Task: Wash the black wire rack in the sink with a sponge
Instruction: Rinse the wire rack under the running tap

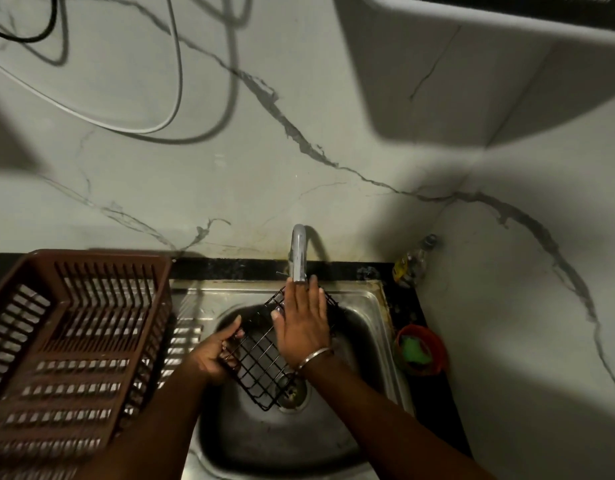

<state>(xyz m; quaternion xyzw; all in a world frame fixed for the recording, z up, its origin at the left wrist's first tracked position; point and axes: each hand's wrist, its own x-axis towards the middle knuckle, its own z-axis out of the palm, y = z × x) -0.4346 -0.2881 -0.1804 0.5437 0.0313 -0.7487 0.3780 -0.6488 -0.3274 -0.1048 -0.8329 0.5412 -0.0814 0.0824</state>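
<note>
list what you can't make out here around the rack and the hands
- Head view: whether the tap runs; no stream shows, its mouth is behind the right hand.
- The black wire rack top part, under that flat hand.
- The bottle label, small and dim.
- Left hand fingertips, tucked behind the rack's edge.

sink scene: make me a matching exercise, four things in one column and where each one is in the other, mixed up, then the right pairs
Things
1. black wire rack
2. green sponge
3. brown basket
4. bottle

Places
A. in the red bowl, right of the sink
B. on the draining side, left of the basin
C. in the back corner by the wall
D. over the basin, gripped by the left hand, right hand flat on it

Pairs: 1-D, 2-A, 3-B, 4-C
</note>
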